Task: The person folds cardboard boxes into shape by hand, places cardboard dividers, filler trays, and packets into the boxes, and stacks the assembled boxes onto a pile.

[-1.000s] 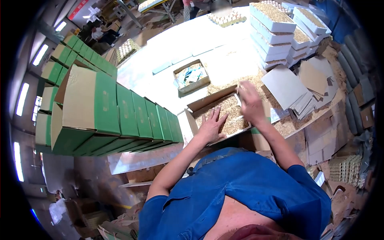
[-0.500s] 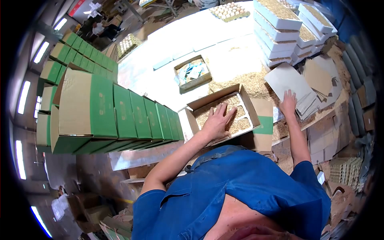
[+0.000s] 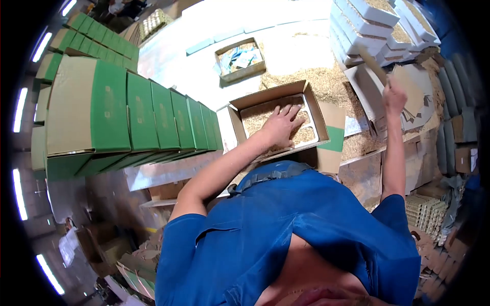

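My left hand [image 3: 283, 126] lies with fingers spread on the husk-like filling [image 3: 256, 118] inside an open cardboard box [image 3: 319, 109]. A white tray rim [image 3: 312, 120] shows around the filling, partly hidden under that hand. My right hand [image 3: 395, 96] is closed on a cardboard sheet [image 3: 373, 63], raised and seen nearly edge-on. Below and left of the sheet lie grey-white cardboard sheets [image 3: 365, 89]. One box flap with a green band [image 3: 333, 138] folds out to the right.
Green-and-tan boxes [image 3: 113, 109] stand in a row at left. A smaller box [image 3: 242, 75] with blue-white packets sits beyond. White foam trays [image 3: 357, 33] of filling are stacked at back right. Loose filling [image 3: 326, 81] covers part of the table. Egg trays [image 3: 154, 23] stand far back.
My right hand has gone from lying flat on the sheets to gripping one and lifting it. My left hand stays on the filling. The view has shifted slightly.
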